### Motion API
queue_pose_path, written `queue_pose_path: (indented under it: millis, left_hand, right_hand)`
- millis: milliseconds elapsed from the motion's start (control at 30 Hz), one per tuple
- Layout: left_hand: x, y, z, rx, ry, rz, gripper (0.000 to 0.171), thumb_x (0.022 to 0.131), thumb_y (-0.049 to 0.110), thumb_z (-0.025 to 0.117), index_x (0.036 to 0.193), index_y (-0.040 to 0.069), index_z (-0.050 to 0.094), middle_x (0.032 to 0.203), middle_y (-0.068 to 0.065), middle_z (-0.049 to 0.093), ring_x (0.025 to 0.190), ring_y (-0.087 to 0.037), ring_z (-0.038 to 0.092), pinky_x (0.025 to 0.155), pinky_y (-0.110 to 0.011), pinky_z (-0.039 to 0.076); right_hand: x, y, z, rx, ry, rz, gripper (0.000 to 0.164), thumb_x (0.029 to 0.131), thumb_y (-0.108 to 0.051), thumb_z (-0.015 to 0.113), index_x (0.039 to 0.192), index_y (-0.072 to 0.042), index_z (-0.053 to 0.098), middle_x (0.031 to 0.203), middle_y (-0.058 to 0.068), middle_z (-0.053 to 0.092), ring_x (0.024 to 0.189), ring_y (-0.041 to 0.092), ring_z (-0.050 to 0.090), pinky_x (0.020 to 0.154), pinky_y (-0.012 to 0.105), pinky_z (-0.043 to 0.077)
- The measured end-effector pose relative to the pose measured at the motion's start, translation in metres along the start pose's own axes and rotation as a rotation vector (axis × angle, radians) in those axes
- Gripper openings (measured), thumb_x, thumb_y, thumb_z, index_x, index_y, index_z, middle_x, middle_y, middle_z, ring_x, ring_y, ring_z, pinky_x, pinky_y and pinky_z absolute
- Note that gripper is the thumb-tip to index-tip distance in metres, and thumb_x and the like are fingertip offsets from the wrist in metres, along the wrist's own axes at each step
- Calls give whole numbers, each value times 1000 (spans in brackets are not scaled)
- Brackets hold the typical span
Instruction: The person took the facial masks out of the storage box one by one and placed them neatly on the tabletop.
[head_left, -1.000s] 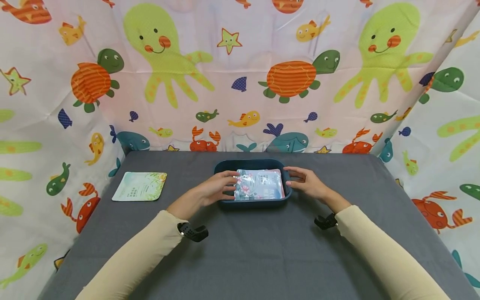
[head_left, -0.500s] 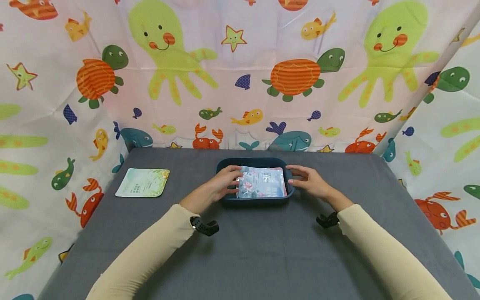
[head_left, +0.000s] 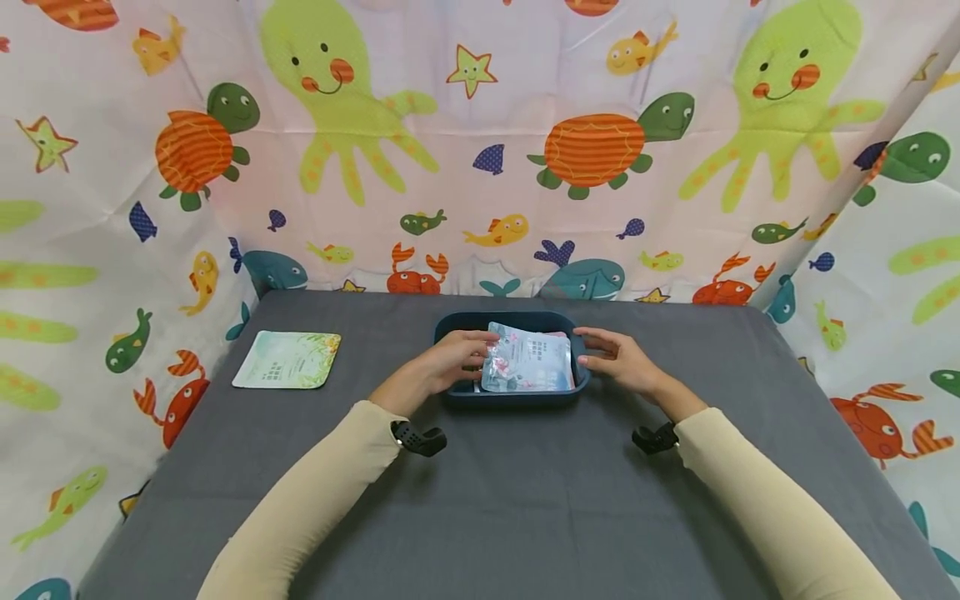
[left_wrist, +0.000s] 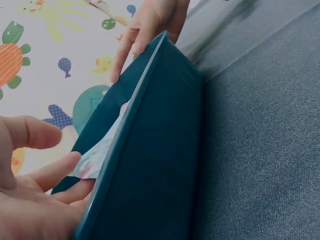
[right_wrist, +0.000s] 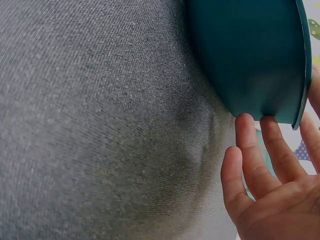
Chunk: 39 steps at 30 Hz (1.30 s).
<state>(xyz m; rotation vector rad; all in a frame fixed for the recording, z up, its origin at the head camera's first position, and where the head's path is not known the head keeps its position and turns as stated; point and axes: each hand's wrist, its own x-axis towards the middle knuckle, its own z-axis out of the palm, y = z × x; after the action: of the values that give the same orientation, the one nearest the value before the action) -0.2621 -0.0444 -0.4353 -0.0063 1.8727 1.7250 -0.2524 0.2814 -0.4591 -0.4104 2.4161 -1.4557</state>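
A shiny pale-blue sachet with pink flowers point(head_left: 528, 360) lies slightly turned in a dark blue rectangular box point(head_left: 513, 400). Under it, a pinkish edge of another sachet shows. My left hand point(head_left: 456, 362) reaches over the box's left end, its fingers against the sachet's left edge. In the left wrist view, the thumb stands apart and the fingers are inside the box point(left_wrist: 150, 155), by the raised sachet corner point(left_wrist: 92, 162). At the box's right end rests my right hand point(head_left: 622, 365). Its extended fingertips touch the outer wall in the right wrist view.
On the grey cloth-covered table point(head_left: 510, 500), a green-and-white sachet point(head_left: 287, 360) lies flat to the left. A curtain printed with sea animals point(head_left: 495, 167) hangs behind the table and along both sides.
The upper sachet has shifted a little to the right and turned, its left side lifting. My left hand has moved right with it. The right hand stays at the box's end.
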Motion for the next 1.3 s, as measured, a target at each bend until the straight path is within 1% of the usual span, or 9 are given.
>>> queue_pose_path:
  millis: [233, 300, 400, 500, 800, 933, 1033, 1167, 1300]
  left_hand:
    - [1, -1, 8, 156, -46, 76, 60, 94, -2, 50, 152, 12, 46, 159, -13, 43, 109, -17, 53, 88, -33, 50]
    - [4, -2, 9, 188, -69, 71, 61, 93, -3, 53, 152, 13, 46, 153, -14, 51, 107, -16, 58, 79, -29, 52]
    - [8, -4, 12, 222, -100, 70, 64, 91, -5, 56, 151, 14, 48, 133, -15, 64, 88, -16, 61, 65, -24, 50]
    - [11, -6, 14, 247, -97, 90, 64, 89, -7, 60, 149, 13, 50, 117, -14, 67, 77, -14, 60, 59, -21, 46]
    - [8, -11, 13, 156, -2, 136, 61, 89, -9, 62, 144, 14, 55, 127, -17, 65, 84, -17, 65, 66, -24, 54]
    - [6, -10, 16, 121, 12, 145, 62, 87, -12, 59, 143, 15, 56, 126, -17, 65, 82, -17, 64, 65, -24, 54]
    - [2, -9, 14, 120, 19, 152, 62, 87, -12, 59, 143, 15, 57, 126, -17, 65, 82, -17, 64, 64, -24, 54]
    - [-2, -5, 10, 108, 10, 164, 61, 88, -12, 58, 143, 15, 57, 131, -16, 64, 89, -19, 64, 69, -24, 56]
    - [-7, 0, 3, 94, 0, 173, 62, 89, -12, 58, 144, 15, 56, 137, -16, 61, 98, -20, 62, 75, -24, 57]
  right_hand:
    - [0, 3, 0, 27, 3, 15, 59, 101, -27, 62, 154, -12, 41, 158, 24, 39, 144, 44, 39, 103, 51, 53]
    - [0, 3, 1, 25, 3, 14, 60, 102, -27, 62, 155, -12, 40, 158, 25, 39, 143, 45, 40, 102, 50, 54]
    - [-1, 4, 1, 28, 9, 22, 60, 102, -27, 61, 155, -12, 39, 158, 25, 39, 143, 44, 41, 101, 49, 54]
    - [-2, 5, 2, 29, 12, 23, 60, 102, -28, 61, 156, -12, 38, 159, 25, 37, 144, 44, 41, 102, 50, 53]
    - [-2, 4, 3, 41, 6, 1, 60, 102, -25, 61, 156, -11, 38, 159, 27, 37, 144, 45, 39, 98, 47, 55]
    - [-4, 4, 2, 39, 1, -4, 60, 102, -25, 61, 156, -12, 39, 158, 27, 38, 144, 45, 39, 98, 44, 55]
    - [-4, 4, 2, 39, -2, -7, 59, 102, -25, 61, 156, -12, 38, 158, 26, 38, 144, 45, 38, 101, 50, 53]
    - [-4, 2, 1, 37, -7, -9, 60, 103, -24, 60, 156, -11, 37, 160, 26, 35, 145, 46, 36, 104, 56, 50]
    - [-3, 1, 0, 29, -10, -13, 59, 103, -23, 60, 156, -10, 37, 160, 25, 36, 145, 46, 37, 103, 52, 52]
